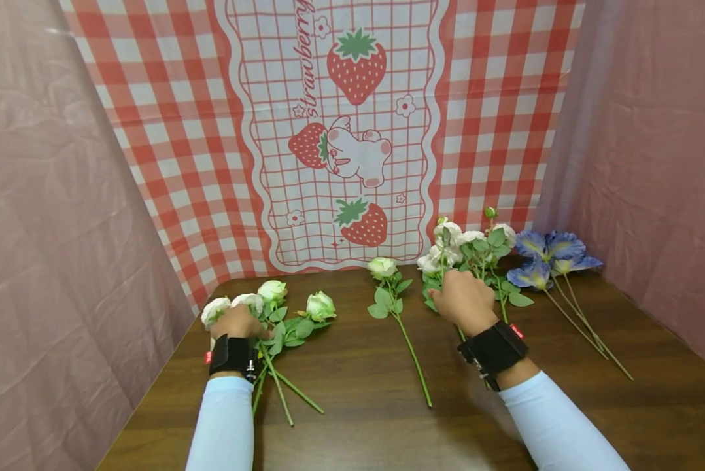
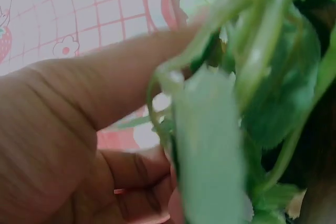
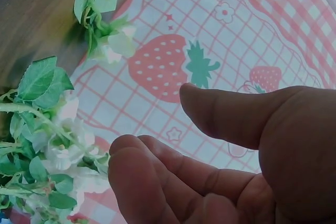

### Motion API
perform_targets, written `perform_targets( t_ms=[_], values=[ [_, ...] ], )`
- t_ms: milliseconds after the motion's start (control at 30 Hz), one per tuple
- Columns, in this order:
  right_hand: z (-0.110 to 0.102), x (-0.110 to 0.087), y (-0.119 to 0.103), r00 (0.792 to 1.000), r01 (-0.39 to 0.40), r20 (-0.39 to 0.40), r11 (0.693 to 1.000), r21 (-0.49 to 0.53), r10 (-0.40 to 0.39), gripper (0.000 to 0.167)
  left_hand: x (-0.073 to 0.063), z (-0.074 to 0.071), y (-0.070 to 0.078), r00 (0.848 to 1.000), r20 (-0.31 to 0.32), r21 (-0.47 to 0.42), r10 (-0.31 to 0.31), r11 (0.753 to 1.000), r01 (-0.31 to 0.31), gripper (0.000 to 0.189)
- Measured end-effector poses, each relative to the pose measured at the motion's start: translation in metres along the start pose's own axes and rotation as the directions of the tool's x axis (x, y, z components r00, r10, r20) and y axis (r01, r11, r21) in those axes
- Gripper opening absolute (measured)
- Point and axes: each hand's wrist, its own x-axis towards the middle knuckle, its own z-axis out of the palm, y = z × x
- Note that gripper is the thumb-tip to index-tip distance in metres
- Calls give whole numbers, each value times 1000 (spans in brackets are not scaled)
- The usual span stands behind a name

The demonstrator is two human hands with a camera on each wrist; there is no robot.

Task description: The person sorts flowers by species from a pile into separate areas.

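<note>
Over the left bunch (image 1: 278, 332), at the left of the table (image 1: 352, 369): left hand (image 1: 237, 322). Thumb out to the right, over leaves; fingers mostly hidden from above. By the left wrist view, thumb nearly straight, its tip lost behind stems, other fingers bent below, leaves close in front and blurred. Cannot tell whether pinching stems or merely in among them.

In the left bunch: white blooms by the knuckles, two pale green roses (image 1: 320, 306) beyond and to the right, stems crossing and fanning toward the near edge.

In front of the right bunch (image 1: 447, 252), near the far edge: right hand (image 1: 465, 299). Thumb spread well apart from loosely bent fingers, cloth (image 1: 358, 157) visible through the gap; pinching nothing. Just beside white blooms; cannot tell if touching. Stems partly behind hand and wrist; green buds at the top.

Between the two bunches, well apart from either hand: lone rose (image 1: 382, 267), head toward the cloth, stem slanting near and right.

At far right, just beside the right bunch: blue flowers (image 1: 549, 252), thin stems toward the near right.

On both wrists, black bands (image 1: 495, 353); on the forearms, pale blue sleeves (image 1: 220, 425). Behind, red check and strawberries on the cloth; to either side, pink curtains (image 1: 58, 196).
</note>
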Motion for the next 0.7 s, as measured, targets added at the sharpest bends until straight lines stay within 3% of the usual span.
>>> perform_targets(
  t_ms=[233,533,700],
  values=[
    [0,-1,-1,1000,2,-2,1000,5,-2,52,3,3,1,999,-33,-9,-37,999,36,57],
    [-1,-1,-3,1000,9,16,1000,14,-9,51,-2,-5,0,994,-78,-11,-71,997,70,60],
    [-2,-1,-3,1000,13,13,1000,8,-13,50,-4,-12,0,982,-159,-66,-99,994,89,56]
  ],
)
